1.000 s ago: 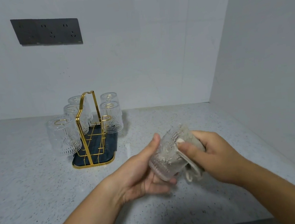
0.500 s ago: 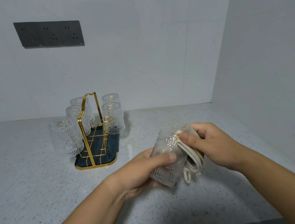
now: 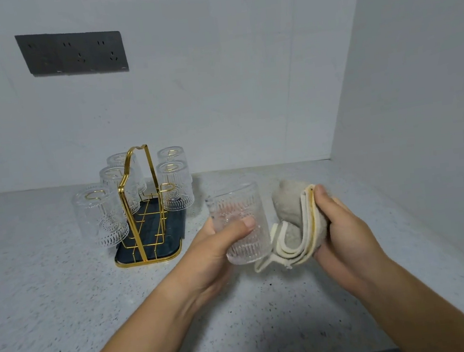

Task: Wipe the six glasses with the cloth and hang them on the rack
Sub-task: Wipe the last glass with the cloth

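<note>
Both forearms reach out over the pale speckled stone countertop (image 3: 52, 312). The left hand (image 3: 213, 253) grips a clear ribbed drinking glass (image 3: 238, 212) around its lower half, thumb across the front, holding it roughly upright above the counter. Just beside it, the right hand (image 3: 344, 232) clutches a folded beige cloth with cream edging (image 3: 293, 215), thumb pressed on top and the folds drooping toward the glass. To the left stands a gold wire rack on a dark blue tray (image 3: 151, 243). Five matching clear ribbed glasses (image 3: 99, 217) hang upside down on it: three on its left side, two on its right.
</note>
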Available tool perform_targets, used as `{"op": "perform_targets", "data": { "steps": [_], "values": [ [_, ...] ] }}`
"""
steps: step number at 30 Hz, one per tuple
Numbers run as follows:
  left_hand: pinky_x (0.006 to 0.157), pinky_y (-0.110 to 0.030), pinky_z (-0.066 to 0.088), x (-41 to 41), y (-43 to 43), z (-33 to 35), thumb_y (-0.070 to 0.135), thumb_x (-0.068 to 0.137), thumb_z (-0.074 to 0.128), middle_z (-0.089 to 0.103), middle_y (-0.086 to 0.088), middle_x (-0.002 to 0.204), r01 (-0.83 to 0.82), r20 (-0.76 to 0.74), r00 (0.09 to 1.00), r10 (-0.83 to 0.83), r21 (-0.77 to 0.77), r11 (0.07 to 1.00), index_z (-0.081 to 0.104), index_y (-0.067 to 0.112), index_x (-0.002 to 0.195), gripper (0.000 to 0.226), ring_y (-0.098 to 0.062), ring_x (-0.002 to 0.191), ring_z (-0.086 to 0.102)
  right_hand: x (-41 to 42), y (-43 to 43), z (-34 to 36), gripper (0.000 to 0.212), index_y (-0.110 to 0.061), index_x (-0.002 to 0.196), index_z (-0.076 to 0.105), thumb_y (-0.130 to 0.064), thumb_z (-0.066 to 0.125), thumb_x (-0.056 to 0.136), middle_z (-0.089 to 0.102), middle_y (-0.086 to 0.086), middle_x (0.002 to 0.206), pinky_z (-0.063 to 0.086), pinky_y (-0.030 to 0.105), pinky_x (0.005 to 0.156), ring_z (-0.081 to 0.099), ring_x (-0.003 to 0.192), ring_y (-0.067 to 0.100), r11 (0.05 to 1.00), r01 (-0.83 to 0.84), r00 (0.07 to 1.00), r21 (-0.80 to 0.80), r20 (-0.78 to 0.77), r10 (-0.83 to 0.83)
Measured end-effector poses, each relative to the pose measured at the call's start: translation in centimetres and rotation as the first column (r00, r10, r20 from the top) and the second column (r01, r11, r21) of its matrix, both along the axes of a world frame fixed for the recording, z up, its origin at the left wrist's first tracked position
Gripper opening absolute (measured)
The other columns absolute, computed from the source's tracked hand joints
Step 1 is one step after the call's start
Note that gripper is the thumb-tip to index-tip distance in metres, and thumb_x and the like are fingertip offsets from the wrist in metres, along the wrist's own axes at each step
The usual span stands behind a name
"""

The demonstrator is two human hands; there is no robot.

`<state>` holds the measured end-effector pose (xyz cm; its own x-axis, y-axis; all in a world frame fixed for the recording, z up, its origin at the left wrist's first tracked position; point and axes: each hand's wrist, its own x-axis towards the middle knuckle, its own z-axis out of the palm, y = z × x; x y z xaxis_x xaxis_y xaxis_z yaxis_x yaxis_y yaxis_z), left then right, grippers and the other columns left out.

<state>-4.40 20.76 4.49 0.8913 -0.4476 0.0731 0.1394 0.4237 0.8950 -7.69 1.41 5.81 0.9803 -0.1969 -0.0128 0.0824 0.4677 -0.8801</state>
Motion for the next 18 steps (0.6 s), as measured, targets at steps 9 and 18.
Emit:
{"op": "perform_targets", "data": {
  "steps": [9, 18],
  "values": [
    [0.112, -0.06, 0.045, 0.6, -1.7, 0.6, 0.007, 0.078, 0.079, 0.071, -0.018, 0.131, -0.222, 0.029, 0.974, 0.226, -0.106, 0.969, 0.059, 0.007, 0.138, 0.064, -0.033, 0.122, 0.068, -0.4, 4.5, -1.6, 0.065, -0.015, 0.153, 0.043, -0.05, 0.051, 0.098, 0.061, 0.018, 0.144, 0.038, 0.055, 0.117, 0.059, 0.133, 0.035, 0.941, -0.187, 0.981, 0.281, 0.007, 0.193],
    [0.086, -0.04, 0.062, 0.2, -2.3, 0.8, 0.009, 0.08, 0.079, 0.073, -0.014, 0.105, -0.292, 0.104, 0.947, 0.305, -0.126, 0.948, 0.071, 0.014, 0.11, 0.031, -0.03, 0.098, 0.073, -1.8, 6.5, -1.5, 0.057, -0.002, 0.143, 0.053, -0.042, 0.04, 0.106, 0.064, 0.023, 0.137, 0.034, 0.054, 0.121, 0.06, 0.131, 0.038, 0.891, -0.204, 0.975, 0.405, 0.005, 0.221]
  ]
}}
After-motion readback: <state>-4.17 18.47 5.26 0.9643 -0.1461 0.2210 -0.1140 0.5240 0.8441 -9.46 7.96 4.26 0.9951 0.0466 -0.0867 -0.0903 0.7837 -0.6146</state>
